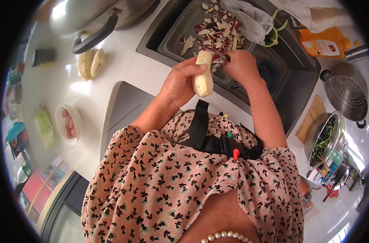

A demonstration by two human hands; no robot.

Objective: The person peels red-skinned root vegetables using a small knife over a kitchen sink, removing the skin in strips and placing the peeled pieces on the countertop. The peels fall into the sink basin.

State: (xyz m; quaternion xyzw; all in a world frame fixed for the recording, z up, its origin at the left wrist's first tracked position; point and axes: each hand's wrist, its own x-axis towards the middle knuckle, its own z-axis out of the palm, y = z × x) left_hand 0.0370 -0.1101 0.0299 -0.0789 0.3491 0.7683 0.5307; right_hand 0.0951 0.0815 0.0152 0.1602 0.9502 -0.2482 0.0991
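My left hand [182, 79] grips a pale, mostly peeled root vegetable [203, 78] at the near edge of the sink. Some red skin shows at its far end. In my right hand [242, 67] is the dark handle of a knife or peeler [213, 51], its blade lying across that far end. Beyond both hands, a grey tray [172, 41] in the sink holds a heap of red and cream peelings [224, 27]. Two peeled pieces [85, 65] lie on the counter at the left, beside a large metal pot with a black handle [96, 35].
A clear plastic bag [248, 22] lies at the tray's far side. On the left counter are a white bowl of raw meat [76, 121] and a wrapped green vegetable [44, 127]. Right of the sink are an orange bottle [322, 44], a steel colander [348, 94], a wooden board [310, 120] and a bowl of chopped greens [310, 148].
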